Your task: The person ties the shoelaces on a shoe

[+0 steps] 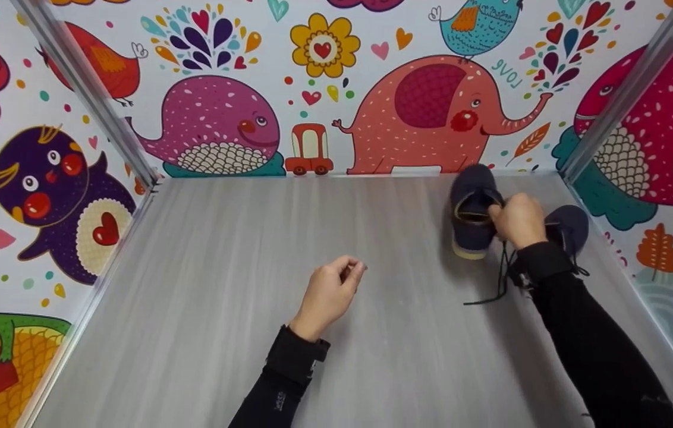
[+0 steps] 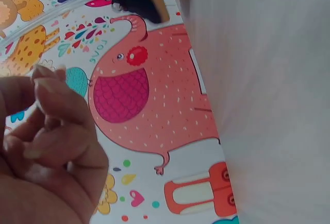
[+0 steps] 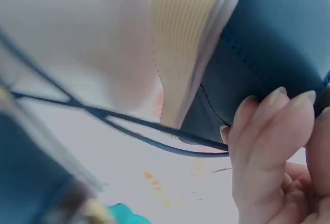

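Observation:
My right hand [image 1: 519,221] grips the side of a dark blue shoe [image 1: 468,238] by its opening. The shoe's heel, with a pale sole, faces me. In the right wrist view, bent fingers press against the blue upper [image 3: 278,38], and dark laces [image 3: 149,123] run to the fingertips. One lace end trails over the grey surface below the hand. A second dark blue shoe [image 1: 571,229] is just right of the hand, partly hidden by it. My left hand [image 1: 330,291] hovers over the middle of the surface, fingers loosely curled, thumb near the fingertips, holding nothing.
The grey wood-grain surface [image 1: 223,267] is bounded by walls printed with cartoon animals at the back and both sides. Metal strips [image 1: 628,98] line the corners. The shoes are at the back right, close to the right wall.

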The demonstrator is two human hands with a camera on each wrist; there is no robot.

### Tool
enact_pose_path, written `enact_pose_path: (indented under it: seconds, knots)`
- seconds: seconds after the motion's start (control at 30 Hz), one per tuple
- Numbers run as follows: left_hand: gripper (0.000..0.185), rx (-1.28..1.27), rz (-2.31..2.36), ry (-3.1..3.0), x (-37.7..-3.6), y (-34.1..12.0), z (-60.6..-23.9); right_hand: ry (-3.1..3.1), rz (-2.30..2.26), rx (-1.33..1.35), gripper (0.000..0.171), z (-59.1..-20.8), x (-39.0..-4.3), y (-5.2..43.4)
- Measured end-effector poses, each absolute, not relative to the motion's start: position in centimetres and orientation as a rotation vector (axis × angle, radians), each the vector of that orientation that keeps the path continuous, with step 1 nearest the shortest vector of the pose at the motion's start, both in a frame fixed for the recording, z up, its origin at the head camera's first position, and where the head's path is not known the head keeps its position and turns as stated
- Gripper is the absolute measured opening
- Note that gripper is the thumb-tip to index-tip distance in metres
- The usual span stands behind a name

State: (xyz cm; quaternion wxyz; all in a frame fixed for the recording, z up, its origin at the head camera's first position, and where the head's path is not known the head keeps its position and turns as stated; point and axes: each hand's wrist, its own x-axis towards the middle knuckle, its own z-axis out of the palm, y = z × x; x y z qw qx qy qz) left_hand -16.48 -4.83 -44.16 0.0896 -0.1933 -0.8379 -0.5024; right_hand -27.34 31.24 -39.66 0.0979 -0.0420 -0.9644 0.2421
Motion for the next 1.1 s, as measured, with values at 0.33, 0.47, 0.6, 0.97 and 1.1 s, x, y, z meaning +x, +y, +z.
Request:
enact_pose_path:
  seconds: [0.33, 0.47, 0.6, 0.97, 1.1]
  knots:
    - [0.069, -0.480, -1.588, -2.542, -18.4, -0.5, -42.2, -2.683, 0.829, 0.111, 0.028, -38.3, -22.1, 23.6]
    - [0.078, -0.455, -1.584, -2.662, -18.5, 0.5, -42.7, -2.656, 0.885, 0.121, 0.025, -39.9, -19.6, 20.9]
    - [0.069, -0.449, -1.543, -2.747, -17.2, 0.1, -44.2, -2.641, 0.931, 0.144, 0.026, -42.2, -16.7, 18.8]
    - [0.063, -0.521, -1.373, -2.860, -11.5, -2.3, -49.0, -2.721, 0.941, 0.201, 0.028, -48.5, -11.1, 16.0]
    - [0.063, -0.524, -1.304, -2.883, -10.4, -2.8, -49.3, -2.775, 0.960, 0.217, 0.023, -48.9, -10.4, 15.9]
